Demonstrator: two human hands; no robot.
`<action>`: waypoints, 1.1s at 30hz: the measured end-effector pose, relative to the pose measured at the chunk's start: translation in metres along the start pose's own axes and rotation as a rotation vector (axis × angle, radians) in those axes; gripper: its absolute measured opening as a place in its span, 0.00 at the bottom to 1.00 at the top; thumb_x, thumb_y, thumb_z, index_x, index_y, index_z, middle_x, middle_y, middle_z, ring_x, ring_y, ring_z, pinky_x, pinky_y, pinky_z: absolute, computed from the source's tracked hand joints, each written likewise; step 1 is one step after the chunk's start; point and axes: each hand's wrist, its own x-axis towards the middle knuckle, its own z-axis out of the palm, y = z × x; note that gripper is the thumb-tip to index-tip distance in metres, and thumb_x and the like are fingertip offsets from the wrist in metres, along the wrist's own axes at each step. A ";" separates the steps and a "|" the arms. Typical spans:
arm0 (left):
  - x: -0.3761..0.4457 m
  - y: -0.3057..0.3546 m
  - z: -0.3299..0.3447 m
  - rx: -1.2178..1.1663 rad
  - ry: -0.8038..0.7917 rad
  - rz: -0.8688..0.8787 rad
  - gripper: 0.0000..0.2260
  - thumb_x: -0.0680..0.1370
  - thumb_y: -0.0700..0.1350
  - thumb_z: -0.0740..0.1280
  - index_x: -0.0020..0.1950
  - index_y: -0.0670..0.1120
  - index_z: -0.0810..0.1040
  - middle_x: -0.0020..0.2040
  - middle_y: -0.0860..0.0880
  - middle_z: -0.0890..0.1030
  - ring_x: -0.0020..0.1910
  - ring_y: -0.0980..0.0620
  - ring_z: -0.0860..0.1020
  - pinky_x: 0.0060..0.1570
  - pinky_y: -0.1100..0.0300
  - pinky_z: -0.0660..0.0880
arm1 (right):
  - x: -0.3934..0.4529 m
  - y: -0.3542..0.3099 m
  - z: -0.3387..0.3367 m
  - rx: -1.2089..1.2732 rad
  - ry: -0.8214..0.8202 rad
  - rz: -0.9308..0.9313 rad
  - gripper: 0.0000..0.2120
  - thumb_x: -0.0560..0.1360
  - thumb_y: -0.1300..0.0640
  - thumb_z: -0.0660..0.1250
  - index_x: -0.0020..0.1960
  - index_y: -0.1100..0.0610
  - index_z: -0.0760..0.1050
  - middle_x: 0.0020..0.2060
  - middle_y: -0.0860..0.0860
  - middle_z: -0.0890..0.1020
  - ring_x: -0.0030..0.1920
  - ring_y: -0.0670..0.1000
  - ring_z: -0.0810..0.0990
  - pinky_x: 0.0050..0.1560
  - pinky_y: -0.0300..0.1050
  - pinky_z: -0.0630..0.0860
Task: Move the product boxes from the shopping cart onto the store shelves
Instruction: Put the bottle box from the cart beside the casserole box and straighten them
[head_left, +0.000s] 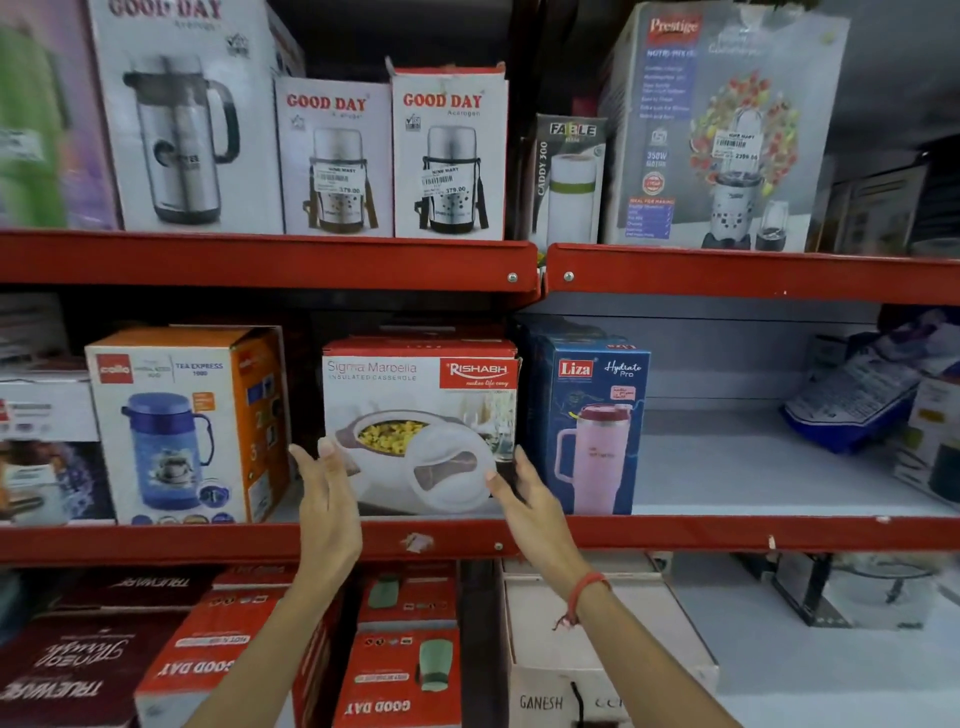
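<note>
Rishabh casserole box (418, 423) sits upright on the middle red shelf (675, 532), between the Cello Tea Express box (187, 423) and the blue Liza Hydrate Pro box (589, 426), just beside the Liza one. Left hand (327, 499) is at the box's lower left corner, fingers spread, tips at the front face. Right hand (530, 501) is at the lower right edge, fingers apart, loosely curled. Can't tell if either actually grips. Good Day flask boxes (389, 156) stand on the shelf above.
</note>
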 end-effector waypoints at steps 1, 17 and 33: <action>-0.001 0.001 -0.001 0.006 -0.011 0.001 0.38 0.70 0.71 0.41 0.76 0.56 0.36 0.78 0.47 0.56 0.75 0.41 0.57 0.72 0.43 0.55 | 0.000 0.000 0.000 0.005 0.021 0.008 0.34 0.75 0.39 0.61 0.76 0.45 0.52 0.69 0.53 0.72 0.66 0.49 0.73 0.55 0.35 0.68; -0.050 0.041 0.093 -0.119 -0.384 0.207 0.21 0.79 0.60 0.51 0.66 0.54 0.72 0.64 0.56 0.77 0.64 0.56 0.75 0.67 0.53 0.70 | 0.000 0.006 -0.069 0.073 0.738 -0.165 0.23 0.78 0.49 0.60 0.71 0.53 0.63 0.68 0.53 0.68 0.66 0.48 0.66 0.55 0.30 0.68; -0.047 0.027 0.142 -0.228 -0.588 -0.177 0.61 0.51 0.84 0.46 0.75 0.48 0.59 0.75 0.46 0.64 0.74 0.48 0.62 0.68 0.57 0.57 | -0.001 0.019 -0.092 0.130 0.220 0.039 0.38 0.70 0.33 0.58 0.75 0.48 0.56 0.72 0.52 0.68 0.70 0.53 0.68 0.71 0.57 0.67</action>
